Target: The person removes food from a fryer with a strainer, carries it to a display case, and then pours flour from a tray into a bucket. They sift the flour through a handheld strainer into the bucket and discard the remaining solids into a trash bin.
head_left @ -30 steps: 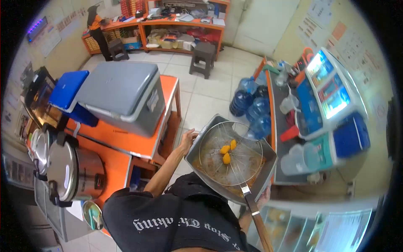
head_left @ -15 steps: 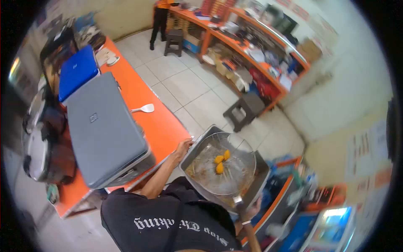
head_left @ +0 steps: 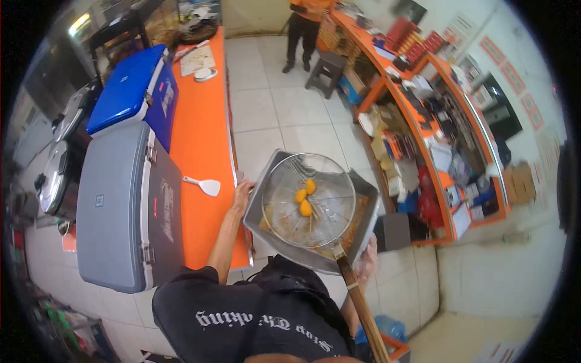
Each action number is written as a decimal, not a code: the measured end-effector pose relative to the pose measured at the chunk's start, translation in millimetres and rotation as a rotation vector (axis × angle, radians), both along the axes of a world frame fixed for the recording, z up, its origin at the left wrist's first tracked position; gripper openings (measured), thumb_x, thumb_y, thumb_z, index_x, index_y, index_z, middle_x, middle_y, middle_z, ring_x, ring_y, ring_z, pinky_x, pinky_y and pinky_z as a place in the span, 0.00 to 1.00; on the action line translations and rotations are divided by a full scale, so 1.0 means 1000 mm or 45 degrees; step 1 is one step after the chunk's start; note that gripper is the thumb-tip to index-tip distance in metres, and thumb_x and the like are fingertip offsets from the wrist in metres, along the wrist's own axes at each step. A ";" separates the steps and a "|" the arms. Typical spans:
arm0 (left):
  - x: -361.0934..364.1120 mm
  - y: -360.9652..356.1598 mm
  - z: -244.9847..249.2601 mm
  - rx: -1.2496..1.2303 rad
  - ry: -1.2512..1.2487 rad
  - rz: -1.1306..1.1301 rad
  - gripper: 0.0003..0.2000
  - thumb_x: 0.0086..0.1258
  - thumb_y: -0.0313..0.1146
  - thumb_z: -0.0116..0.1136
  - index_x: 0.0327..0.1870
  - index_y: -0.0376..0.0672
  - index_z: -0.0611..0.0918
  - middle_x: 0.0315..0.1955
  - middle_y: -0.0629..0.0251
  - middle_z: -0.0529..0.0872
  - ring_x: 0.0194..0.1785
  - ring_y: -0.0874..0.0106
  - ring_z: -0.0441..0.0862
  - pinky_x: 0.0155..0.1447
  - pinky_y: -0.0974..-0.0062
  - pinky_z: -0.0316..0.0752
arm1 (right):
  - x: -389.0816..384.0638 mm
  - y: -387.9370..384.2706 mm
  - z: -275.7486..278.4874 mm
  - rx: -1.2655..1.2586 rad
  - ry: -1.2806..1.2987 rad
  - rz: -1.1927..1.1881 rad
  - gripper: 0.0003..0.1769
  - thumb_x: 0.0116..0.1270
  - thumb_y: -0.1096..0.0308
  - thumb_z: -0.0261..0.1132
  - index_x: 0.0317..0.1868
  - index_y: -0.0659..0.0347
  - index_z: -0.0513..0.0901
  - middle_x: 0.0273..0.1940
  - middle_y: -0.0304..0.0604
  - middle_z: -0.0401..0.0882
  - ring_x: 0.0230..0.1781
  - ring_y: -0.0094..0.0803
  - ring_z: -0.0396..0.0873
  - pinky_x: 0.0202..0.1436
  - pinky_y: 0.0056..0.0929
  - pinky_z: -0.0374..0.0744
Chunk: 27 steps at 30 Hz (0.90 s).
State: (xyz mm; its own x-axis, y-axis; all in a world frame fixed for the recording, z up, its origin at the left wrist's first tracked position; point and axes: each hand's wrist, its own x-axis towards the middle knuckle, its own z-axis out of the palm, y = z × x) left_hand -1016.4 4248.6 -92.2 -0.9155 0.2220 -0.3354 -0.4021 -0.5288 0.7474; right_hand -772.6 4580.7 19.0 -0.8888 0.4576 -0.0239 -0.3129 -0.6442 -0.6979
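Note:
A deep grey metal pan [head_left: 270, 241] with scraps on its bottom is held in front of my body. My left hand [head_left: 243, 196] is closed on the pan's left edge. At the near right corner my right hand [head_left: 365, 263], seemingly in a clear plastic glove, is closed on the pan; some fingers are hidden beneath. Across the top of the pan lies a round wire strainer [head_left: 284, 227], its long wooden handle [head_left: 362, 302] pointing back past my right arm. Three yellow-orange fried pieces [head_left: 305, 209] sit in the strainer.
Left stands an orange table [head_left: 203, 133] with a grey cooler box [head_left: 121, 206], a blue cooler box [head_left: 130, 91] and a white spatula [head_left: 206, 185]. A cluttered orange counter [head_left: 417, 115] runs along the right. A person [head_left: 302, 30] stands near a dark stool [head_left: 328, 72].
My view has turned right, and the table and counter have swung round in it. The pan, strainer and pieces are still in my hands' hold. More of the strainer's handle shows.

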 end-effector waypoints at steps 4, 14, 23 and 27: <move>0.002 -0.060 -0.004 -0.112 0.074 0.325 0.22 0.65 0.46 0.39 0.43 0.34 0.75 0.38 0.62 0.78 0.45 0.69 0.72 0.52 0.74 0.64 | -0.136 0.031 -0.009 -0.110 -0.221 0.359 0.22 0.60 0.70 0.56 0.54 0.70 0.69 0.49 0.45 0.73 0.50 0.33 0.71 0.56 0.32 0.67; -0.040 -0.102 0.024 -0.161 -0.178 1.095 0.26 0.60 0.52 0.45 0.48 0.37 0.73 0.39 0.63 0.76 0.45 0.67 0.70 0.52 0.72 0.63 | -0.445 -0.042 -0.049 -0.076 -0.157 1.014 0.16 0.58 0.73 0.56 0.47 0.71 0.75 0.48 0.47 0.75 0.51 0.32 0.70 0.60 0.29 0.63; -0.209 -0.116 0.035 -0.403 -0.150 1.407 0.22 0.60 0.52 0.46 0.39 0.39 0.74 0.33 0.59 0.78 0.39 0.66 0.73 0.47 0.71 0.66 | -0.676 -0.108 -0.031 -0.150 -0.315 1.292 0.18 0.59 0.72 0.55 0.50 0.69 0.73 0.47 0.46 0.75 0.50 0.31 0.72 0.58 0.27 0.66; -0.328 -0.162 0.018 -0.202 -0.218 1.281 0.26 0.60 0.53 0.46 0.46 0.37 0.74 0.39 0.58 0.78 0.46 0.65 0.72 0.50 0.72 0.64 | -0.789 -0.134 -0.002 -0.281 -0.314 1.398 0.20 0.60 0.72 0.52 0.53 0.70 0.70 0.50 0.47 0.73 0.53 0.33 0.69 0.60 0.30 0.63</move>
